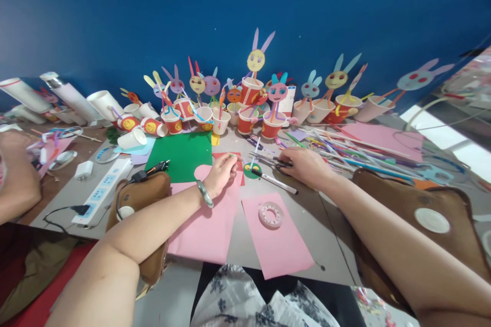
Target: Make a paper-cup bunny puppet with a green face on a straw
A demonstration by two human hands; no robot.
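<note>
Pinched shut, the fingers of our left hand (221, 176) hover over the large pink paper (203, 219), and whatever sits at their tips is too small to make out. Over on the right, our right hand (309, 166) grips the scissors (273, 160), blades aimed left toward that pinch; how wide they stand, we can't tell. Just below the blades lies the green disc (249, 174) with its yellow markings, a marker pen (278, 183) overlapping it on the bench (310, 214). We'd call this a small trimming step; the next move would ask for a steady pinch and blades clear of the disc. Nearer us, a tape roll (271, 224) rests on a pink sheet (282, 250); behind, rabbit-faced paper cups (273, 126) crowd the blue wall (115, 20).
</note>
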